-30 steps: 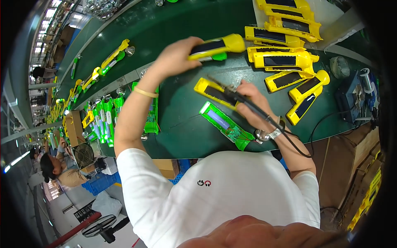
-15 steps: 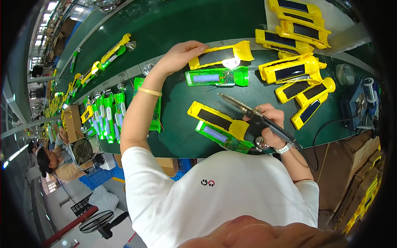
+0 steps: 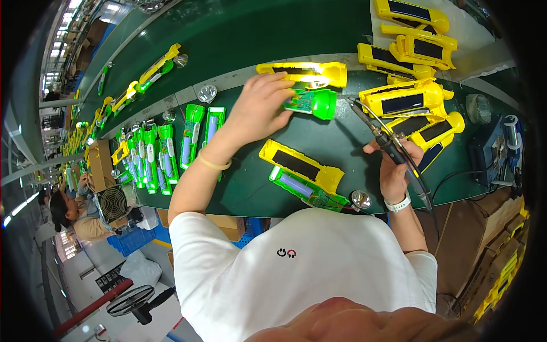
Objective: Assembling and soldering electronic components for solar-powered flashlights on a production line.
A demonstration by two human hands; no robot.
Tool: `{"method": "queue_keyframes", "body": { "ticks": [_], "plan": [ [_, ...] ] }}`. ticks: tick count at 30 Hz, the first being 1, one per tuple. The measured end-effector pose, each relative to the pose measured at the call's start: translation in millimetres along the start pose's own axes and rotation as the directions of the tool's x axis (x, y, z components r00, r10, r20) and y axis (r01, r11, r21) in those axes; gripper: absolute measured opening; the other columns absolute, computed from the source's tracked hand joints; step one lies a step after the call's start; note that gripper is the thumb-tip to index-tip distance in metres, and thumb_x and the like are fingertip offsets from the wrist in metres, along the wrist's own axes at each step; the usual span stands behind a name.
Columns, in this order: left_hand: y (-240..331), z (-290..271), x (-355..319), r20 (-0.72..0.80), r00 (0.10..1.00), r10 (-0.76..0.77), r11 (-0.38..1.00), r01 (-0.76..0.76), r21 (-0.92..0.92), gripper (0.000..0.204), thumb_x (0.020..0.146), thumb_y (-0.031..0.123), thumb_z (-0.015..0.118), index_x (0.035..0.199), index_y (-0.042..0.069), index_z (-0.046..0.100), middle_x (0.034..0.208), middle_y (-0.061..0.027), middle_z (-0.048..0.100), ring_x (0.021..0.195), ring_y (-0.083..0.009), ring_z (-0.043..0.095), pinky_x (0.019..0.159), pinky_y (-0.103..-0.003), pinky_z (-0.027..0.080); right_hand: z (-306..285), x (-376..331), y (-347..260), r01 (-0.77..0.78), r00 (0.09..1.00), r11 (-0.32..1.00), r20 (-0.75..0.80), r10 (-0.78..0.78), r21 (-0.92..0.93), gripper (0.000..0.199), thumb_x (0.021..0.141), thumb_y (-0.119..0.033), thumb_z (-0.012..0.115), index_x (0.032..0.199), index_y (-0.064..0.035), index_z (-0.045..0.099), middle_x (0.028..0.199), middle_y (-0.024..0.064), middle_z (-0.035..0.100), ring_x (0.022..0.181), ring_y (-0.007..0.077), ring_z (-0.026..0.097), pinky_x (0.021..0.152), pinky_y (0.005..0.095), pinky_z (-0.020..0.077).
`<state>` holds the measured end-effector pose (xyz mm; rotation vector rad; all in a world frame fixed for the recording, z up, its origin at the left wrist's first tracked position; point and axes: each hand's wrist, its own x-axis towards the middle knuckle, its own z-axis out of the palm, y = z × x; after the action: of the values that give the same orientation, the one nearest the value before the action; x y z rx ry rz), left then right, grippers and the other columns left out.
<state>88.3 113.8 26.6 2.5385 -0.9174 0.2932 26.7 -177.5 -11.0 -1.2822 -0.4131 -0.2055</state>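
My left hand is closed over the near end of a green flashlight housing, whose circuit board shows beyond the fingers. Just behind it lies a yellow cover with a dark panel, a bright glare on it. My right hand grips a soldering iron, its tip pointing up and left, a little right of the green housing and apart from it. Nearer to me lie a second yellow cover and an open green housing with a blue cell. A shiny reflector cup stands beside them.
Several yellow covers are heaped at the right. Beyond them stands a blue soldering station with a cable. At the left is a row of green housings; another reflector sits farther back. A co-worker is at far left.
My left hand has gone from the far yellow cover to the green housing in front of it. My right hand has carried the soldering iron to the right and slightly away from me.
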Motion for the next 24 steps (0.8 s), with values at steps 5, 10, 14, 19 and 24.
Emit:
{"method": "queue_keyframes", "body": {
  "ticks": [5,10,14,19,24],
  "plan": [
    [-4,-17,-20,0.045,0.999,0.007,0.99,0.0,-0.144,0.016,0.071,0.009,0.067,0.086,0.007,0.062,0.109,-0.0088,0.061,0.112,-0.0281,0.052,0.092,-0.04,0.04,-3,-4,4,-0.053,0.997,0.993,-0.042,0.058,0.104,0.044,0.092,-0.041,0.049,0.113,-0.0062,0.032,0.102,0.0187,0.05,0.081,0.0288,0.061,0.076,0.0421,0.0502],
    [23,-6,-14,0.108,0.993,0.043,0.999,-0.045,0.021,0.049,0.065,0.022,0.076,0.107,0.006,0.056,0.109,-0.0079,0.057,0.104,-0.0265,0.052,0.089,-0.04,0.039,0,-2,3,-0.112,0.993,0.989,-0.012,0.114,0.093,0.047,0.091,-0.043,0.049,0.114,-0.0059,0.032,0.101,0.0182,0.051,0.083,0.029,0.061,0.077,0.0409,0.0499],
    [16,0,-12,0.057,0.998,-0.02,0.973,0.006,0.231,0.054,0.064,0.021,0.076,0.111,0.007,0.054,0.116,-0.0104,0.053,0.114,-0.0283,0.046,0.094,-0.041,0.037,-1,-6,1,-0.11,0.994,0.991,-0.013,0.111,0.082,0.044,0.092,-0.041,0.048,0.113,-0.0057,0.032,0.101,0.0179,0.051,0.083,0.0286,0.061,0.077,0.04,0.05],
    [-4,-6,-11,0.033,0.999,-0.031,0.999,0.03,0.02,0.051,0.061,0.018,0.077,0.107,0.007,0.056,0.117,-0.0098,0.051,0.114,-0.0293,0.045,0.095,-0.04,0.036,-2,-7,-2,-0.107,0.992,0.991,-0.053,0.111,0.075,0.043,0.093,-0.039,0.047,0.114,-0.0054,0.031,0.101,0.0179,0.051,0.083,0.0291,0.061,0.077,0.04,0.0498],
    [4,-32,-8,0.206,0.979,0.0,0.995,0.02,-0.093,0.048,0.063,0.019,0.075,0.107,0.007,0.059,0.113,-0.0117,0.052,0.108,-0.0312,0.048,0.091,-0.041,0.038,-10,-8,-1,-0.078,0.993,0.994,-0.077,0.084,0.076,0.042,0.093,-0.038,0.047,0.115,-0.0061,0.031,0.1,0.0195,0.053,0.083,0.0298,0.061,0.076,0.0406,0.0494]
  ]
}}
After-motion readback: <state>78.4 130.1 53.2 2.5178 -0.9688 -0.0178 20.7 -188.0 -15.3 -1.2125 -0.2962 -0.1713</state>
